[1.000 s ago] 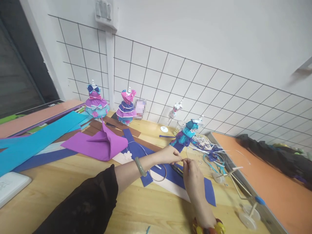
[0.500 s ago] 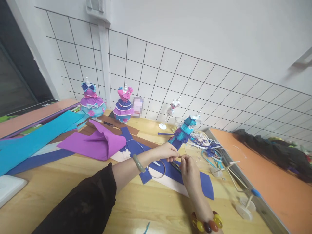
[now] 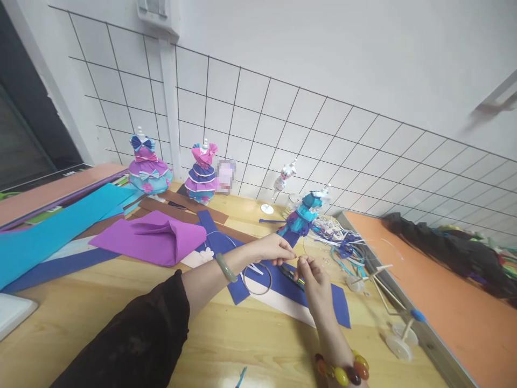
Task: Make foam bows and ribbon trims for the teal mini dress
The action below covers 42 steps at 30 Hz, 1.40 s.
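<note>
My left hand (image 3: 278, 249), below a green bangle, is closed in a pinch over the blue sheet strip (image 3: 338, 306). Just right of it, my right hand (image 3: 315, 276) also pinches, fingertips almost meeting the left ones. Whatever lies between the fingers is too small to make out. Under the hands are a thin round hoop (image 3: 271, 285), a pale pink strip (image 3: 278, 305) and a dark tool with yellow (image 3: 288, 274), partly hidden by the right hand. Beyond them leans a small dress form in a teal and blue dress (image 3: 304, 216).
Folded purple material (image 3: 149, 240) and a turquoise sheet (image 3: 68, 234) lie left. Two dressed forms, one purple and teal (image 3: 149, 171), one striped (image 3: 201, 180), stand behind with a bare form (image 3: 286, 177). Ribbon scraps (image 3: 343, 242) and a stick stand (image 3: 399, 345) are right.
My fingertips have drawn slightly apart, the right hand tipping a little to the right. The view has shifted slightly; the things on the table look otherwise the same.
</note>
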{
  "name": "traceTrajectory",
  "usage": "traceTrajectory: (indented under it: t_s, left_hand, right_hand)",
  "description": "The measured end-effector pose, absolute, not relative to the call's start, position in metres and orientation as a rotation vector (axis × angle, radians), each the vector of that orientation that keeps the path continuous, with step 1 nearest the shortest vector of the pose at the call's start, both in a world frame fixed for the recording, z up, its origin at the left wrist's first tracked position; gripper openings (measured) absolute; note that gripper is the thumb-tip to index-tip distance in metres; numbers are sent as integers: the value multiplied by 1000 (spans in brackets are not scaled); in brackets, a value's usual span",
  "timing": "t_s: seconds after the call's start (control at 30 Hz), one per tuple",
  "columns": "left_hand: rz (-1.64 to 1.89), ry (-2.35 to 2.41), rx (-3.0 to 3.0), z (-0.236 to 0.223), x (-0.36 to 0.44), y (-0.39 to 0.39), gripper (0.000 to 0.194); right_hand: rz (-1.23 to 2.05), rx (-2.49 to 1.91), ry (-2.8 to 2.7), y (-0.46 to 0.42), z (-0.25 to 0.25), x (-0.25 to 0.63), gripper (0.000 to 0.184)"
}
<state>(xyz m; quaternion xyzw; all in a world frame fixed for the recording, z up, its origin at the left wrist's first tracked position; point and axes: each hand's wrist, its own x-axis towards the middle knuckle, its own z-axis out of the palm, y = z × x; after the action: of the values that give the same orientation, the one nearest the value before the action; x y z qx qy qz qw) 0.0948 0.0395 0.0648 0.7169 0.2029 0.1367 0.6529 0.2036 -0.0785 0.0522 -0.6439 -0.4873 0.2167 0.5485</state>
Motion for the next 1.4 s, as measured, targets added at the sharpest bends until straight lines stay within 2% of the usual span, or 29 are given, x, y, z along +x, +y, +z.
traceTrajectory:
  t_s: [0.17,0.43,0.83,1.4]
  left_hand:
    - [313,461,1627,65,95,36,32]
    - [361,448,1640,64,96,36,28]
    - [388,481,1635,65,97,37,21]
    - [353,496,1730,62,97,38,22]
  right_hand:
    - [601,-1468,-1078,-75,47,207,36]
    - [556,-1460,-1084,-77,47,206,30]
    - [597,-1405,-908,-76,43,216,32]
    - [404,-1615,-1199,-79,46,210,29]
